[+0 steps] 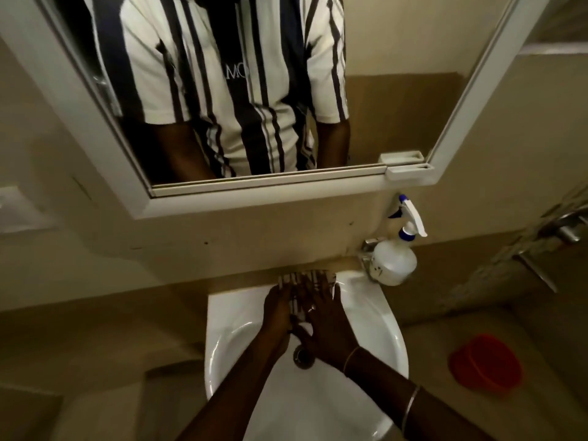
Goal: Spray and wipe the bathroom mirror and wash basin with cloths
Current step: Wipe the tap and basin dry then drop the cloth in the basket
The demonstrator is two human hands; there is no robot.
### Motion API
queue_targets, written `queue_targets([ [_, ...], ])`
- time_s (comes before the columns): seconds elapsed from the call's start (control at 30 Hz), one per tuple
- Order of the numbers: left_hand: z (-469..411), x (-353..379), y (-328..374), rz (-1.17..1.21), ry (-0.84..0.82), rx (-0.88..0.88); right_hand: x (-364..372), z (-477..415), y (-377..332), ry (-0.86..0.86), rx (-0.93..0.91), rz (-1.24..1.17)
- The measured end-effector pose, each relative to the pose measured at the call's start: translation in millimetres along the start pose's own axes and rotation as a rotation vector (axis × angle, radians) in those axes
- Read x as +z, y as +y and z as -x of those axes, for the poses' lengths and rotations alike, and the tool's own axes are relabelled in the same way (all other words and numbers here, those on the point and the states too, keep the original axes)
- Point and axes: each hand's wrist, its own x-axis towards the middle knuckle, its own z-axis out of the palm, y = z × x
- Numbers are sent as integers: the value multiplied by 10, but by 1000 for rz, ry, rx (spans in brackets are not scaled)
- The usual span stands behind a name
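shirt (237, 74) reflected in mirror (254, 198) | white letters "MO" | rest unreadable

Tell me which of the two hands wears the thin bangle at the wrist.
The right hand, on the side of the spray bottle. Its wrist carries a thin bangle; the left hand shows a bare wrist. Both press the striped cloth into the basin.

My left hand (277, 308) and my right hand (327, 319) lie side by side on a cloth (307, 278) at the far rim of the basin (375, 316); the spray bottle (394, 261) stands at its far right corner, below the mirror (397, 100); a bowl (485, 364) sits well right
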Motion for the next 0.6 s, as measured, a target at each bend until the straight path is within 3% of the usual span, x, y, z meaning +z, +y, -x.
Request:
queue_targets([
  [0.17, -336, 241, 138, 53, -14, -3, -133, -362, 355, -98, -23, 34],
  [0.37, -600, 168, 85, -159, 198, 87, -100, -639, 298, -228, 58, -40],
  [0.6, -547, 36, -190, -127, 181, 50, 187, -407, 236, -62, 69, -56],
])
